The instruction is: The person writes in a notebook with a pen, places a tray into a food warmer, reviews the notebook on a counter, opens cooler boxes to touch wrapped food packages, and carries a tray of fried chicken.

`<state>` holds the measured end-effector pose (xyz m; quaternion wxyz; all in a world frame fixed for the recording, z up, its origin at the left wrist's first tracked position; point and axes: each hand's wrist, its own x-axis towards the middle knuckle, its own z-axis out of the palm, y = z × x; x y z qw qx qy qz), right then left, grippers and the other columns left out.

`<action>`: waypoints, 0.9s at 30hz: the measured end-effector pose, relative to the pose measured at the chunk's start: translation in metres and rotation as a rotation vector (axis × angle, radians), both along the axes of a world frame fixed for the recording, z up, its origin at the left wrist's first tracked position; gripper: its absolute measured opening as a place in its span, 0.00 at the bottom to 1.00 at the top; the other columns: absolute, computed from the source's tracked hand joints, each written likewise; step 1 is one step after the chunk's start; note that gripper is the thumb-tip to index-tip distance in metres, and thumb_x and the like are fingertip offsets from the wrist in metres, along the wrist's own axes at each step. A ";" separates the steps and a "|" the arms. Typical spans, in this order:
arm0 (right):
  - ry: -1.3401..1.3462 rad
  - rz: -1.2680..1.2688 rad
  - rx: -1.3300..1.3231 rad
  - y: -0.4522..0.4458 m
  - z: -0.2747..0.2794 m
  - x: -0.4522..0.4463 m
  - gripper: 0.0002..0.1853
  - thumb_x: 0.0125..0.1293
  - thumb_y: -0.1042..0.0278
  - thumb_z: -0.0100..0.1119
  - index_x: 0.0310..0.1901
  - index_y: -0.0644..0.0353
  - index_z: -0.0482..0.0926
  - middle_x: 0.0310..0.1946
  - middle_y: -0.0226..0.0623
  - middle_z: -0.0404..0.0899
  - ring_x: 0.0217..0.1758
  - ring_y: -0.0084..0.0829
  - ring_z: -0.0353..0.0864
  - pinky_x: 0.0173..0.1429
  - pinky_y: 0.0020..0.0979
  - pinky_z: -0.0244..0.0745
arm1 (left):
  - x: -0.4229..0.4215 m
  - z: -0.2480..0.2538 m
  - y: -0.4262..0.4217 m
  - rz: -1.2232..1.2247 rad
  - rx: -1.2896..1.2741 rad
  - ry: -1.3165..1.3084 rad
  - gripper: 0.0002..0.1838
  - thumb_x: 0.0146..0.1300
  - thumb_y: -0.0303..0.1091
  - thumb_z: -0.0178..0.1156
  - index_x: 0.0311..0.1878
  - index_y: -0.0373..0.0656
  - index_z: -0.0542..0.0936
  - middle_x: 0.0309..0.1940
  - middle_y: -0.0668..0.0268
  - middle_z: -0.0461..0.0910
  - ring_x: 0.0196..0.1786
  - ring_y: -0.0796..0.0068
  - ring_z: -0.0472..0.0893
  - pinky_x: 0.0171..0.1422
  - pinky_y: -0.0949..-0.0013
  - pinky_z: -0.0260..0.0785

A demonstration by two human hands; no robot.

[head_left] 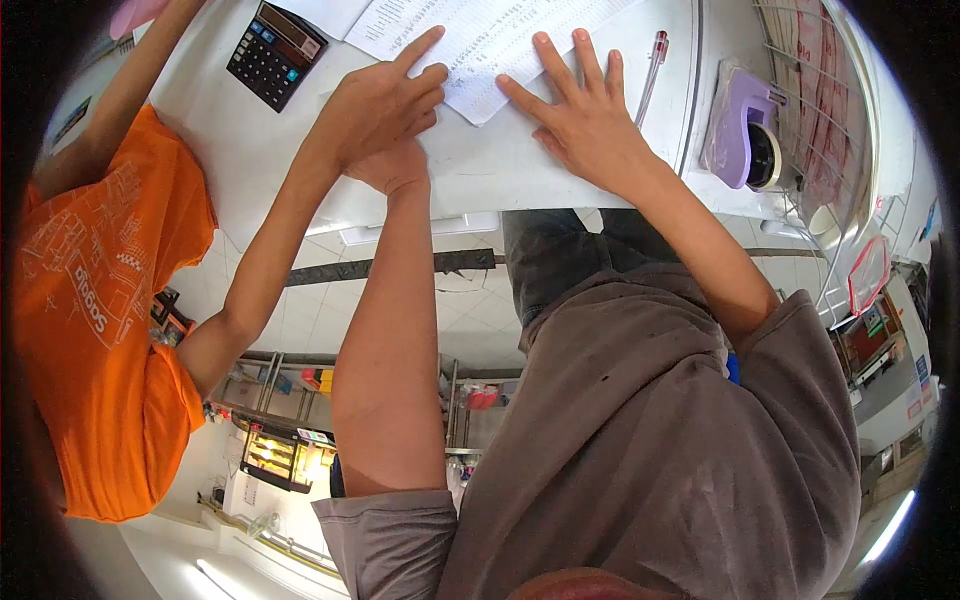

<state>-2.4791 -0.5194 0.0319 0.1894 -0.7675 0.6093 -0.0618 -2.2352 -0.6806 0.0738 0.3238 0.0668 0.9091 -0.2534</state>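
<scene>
My right hand (590, 125) lies flat with its fingers spread, its fingertips on the lower right part of a printed paper sheet (475, 80) with rows of small text. My left hand (388, 168) rests near the table's front edge, left of the sheet's lower corner. A co-worker's hand (385, 112) covers most of it, so my left fingers are hidden. That hand reaches in from the left, its index finger stretched out over the sheet. Just right of my right hand lies a pen (654, 78) with a red end.
A black calculator (277, 56) sits at the upper left of the white table (500, 165). At the right stand a purple tape dispenser (738, 125) and a wire rack (815, 90). The co-worker in an orange shirt (110, 320) is close on my left.
</scene>
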 end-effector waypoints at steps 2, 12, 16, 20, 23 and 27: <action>0.007 -0.005 0.011 0.001 -0.001 0.001 0.41 0.67 0.60 0.69 0.80 0.28 0.62 0.85 0.48 0.42 0.85 0.68 0.38 0.75 0.82 0.44 | -0.014 0.014 -0.018 -0.140 0.199 -0.019 0.12 0.73 0.45 0.62 0.56 0.61 0.85 0.69 0.82 0.75 0.74 0.79 0.67 0.83 0.66 0.56; 0.021 -0.005 0.004 -0.002 0.009 0.002 0.43 0.65 0.58 0.72 0.80 0.25 0.62 0.85 0.46 0.41 0.85 0.68 0.38 0.75 0.81 0.46 | -0.014 -0.005 0.009 -0.118 0.317 0.231 0.06 0.69 0.34 0.63 0.43 0.58 0.87 0.59 0.78 0.76 0.84 0.64 0.54 0.78 0.72 0.65; -0.003 -0.005 -0.015 -0.001 0.008 0.000 0.43 0.65 0.58 0.72 0.80 0.25 0.62 0.85 0.47 0.42 0.85 0.67 0.39 0.75 0.80 0.46 | -0.015 -0.009 0.011 -0.118 0.317 0.269 0.06 0.68 0.31 0.62 0.42 0.56 0.87 0.57 0.76 0.76 0.83 0.66 0.56 0.85 0.67 0.55; 0.006 -0.018 0.008 -0.001 0.008 0.002 0.43 0.65 0.59 0.72 0.79 0.24 0.63 0.85 0.46 0.42 0.85 0.67 0.39 0.75 0.80 0.46 | -0.018 -0.005 0.010 -0.184 0.253 0.167 0.08 0.68 0.30 0.61 0.43 0.53 0.89 0.60 0.73 0.77 0.83 0.66 0.58 0.87 0.64 0.50; -0.007 -0.023 -0.004 -0.002 0.008 0.002 0.43 0.65 0.59 0.72 0.79 0.24 0.63 0.85 0.45 0.42 0.85 0.67 0.40 0.75 0.80 0.46 | -0.019 -0.003 0.009 -0.200 0.237 0.119 0.10 0.68 0.29 0.60 0.47 0.51 0.87 0.58 0.71 0.77 0.81 0.67 0.60 0.87 0.62 0.51; -0.012 -0.026 -0.006 -0.001 0.009 0.001 0.43 0.65 0.58 0.72 0.79 0.24 0.63 0.85 0.45 0.42 0.85 0.66 0.39 0.76 0.80 0.46 | -0.015 -0.015 0.013 -0.288 0.078 0.222 0.11 0.66 0.23 0.57 0.44 0.51 0.85 0.52 0.73 0.75 0.79 0.70 0.63 0.90 0.57 0.45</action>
